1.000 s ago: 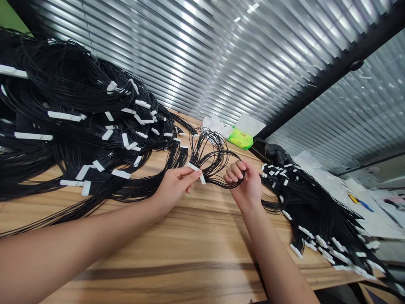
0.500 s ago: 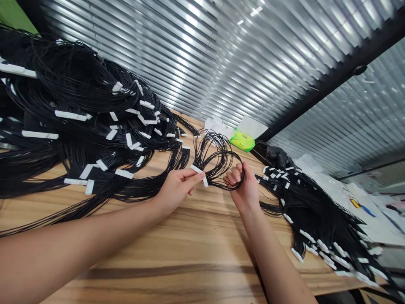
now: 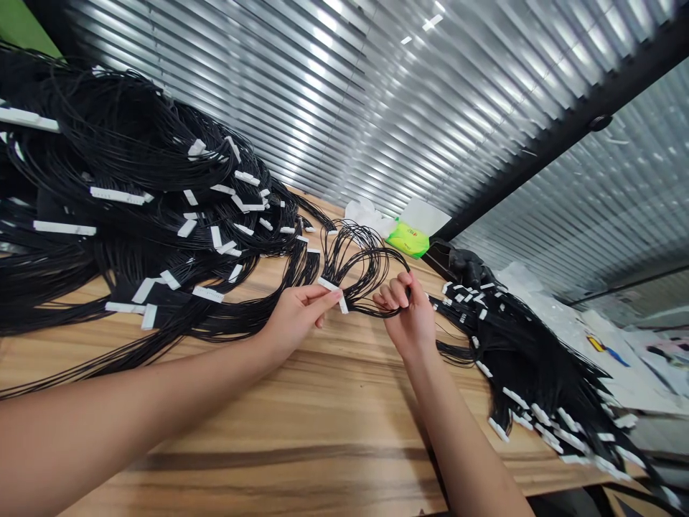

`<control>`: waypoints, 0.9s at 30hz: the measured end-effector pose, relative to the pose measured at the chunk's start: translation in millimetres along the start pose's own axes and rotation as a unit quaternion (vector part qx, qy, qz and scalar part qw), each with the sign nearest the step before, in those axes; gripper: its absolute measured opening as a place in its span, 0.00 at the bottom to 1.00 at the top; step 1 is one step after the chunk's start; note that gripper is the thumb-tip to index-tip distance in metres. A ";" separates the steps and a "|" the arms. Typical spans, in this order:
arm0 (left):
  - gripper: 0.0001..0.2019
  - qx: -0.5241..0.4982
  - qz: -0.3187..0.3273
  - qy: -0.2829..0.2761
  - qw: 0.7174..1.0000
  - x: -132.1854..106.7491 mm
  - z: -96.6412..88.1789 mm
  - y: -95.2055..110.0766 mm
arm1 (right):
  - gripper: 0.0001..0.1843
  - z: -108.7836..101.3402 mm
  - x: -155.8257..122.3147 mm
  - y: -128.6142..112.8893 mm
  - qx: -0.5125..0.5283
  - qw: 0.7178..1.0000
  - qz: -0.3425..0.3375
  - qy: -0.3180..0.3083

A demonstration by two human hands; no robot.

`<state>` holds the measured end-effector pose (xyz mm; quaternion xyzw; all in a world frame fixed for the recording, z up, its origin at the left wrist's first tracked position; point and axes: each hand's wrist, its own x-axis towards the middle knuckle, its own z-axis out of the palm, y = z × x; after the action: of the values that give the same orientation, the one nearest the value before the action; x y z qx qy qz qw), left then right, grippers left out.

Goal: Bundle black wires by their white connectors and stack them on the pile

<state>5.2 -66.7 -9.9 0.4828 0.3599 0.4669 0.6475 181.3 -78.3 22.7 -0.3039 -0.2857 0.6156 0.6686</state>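
Head view: left hand (image 3: 298, 317) pinched on a white plastic connector (image 3: 327, 284), right hand (image 3: 410, 319) curled shut around looped thin black wires (image 3: 358, 262), mid-frame above the wood-grain tabletop (image 3: 344, 402); tangled wire heaps (image 3: 129, 172) at ten o'clock, another heap (image 3: 538, 373) at four.

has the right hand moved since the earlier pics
Yes, the right hand has shifted slightly left, toward the left hand, judged against the green packet.
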 end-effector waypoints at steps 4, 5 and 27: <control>0.13 0.001 0.003 0.006 1.000 0.7 -0.5 -0.1 | 0.24 1.4 -5.2 0.5 0.126 0.988 0.069 -0.050; 0.13 0.004 0.005 0.007 1.000 0.9 -0.8 -0.3 | 0.26 0.7 -6.5 1.5 0.146 0.985 0.072 -0.065; 0.15 0.056 0.025 -0.022 0.998 -1.2 -2.2 -4.8 | 0.38 -15.5 -2.4 1.4 0.035 0.980 0.021 -0.194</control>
<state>4.1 -67.6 -15.0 0.5373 0.3593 0.4511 0.6154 191.9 -81.5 11.5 -0.1608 -0.3818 0.6865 0.5976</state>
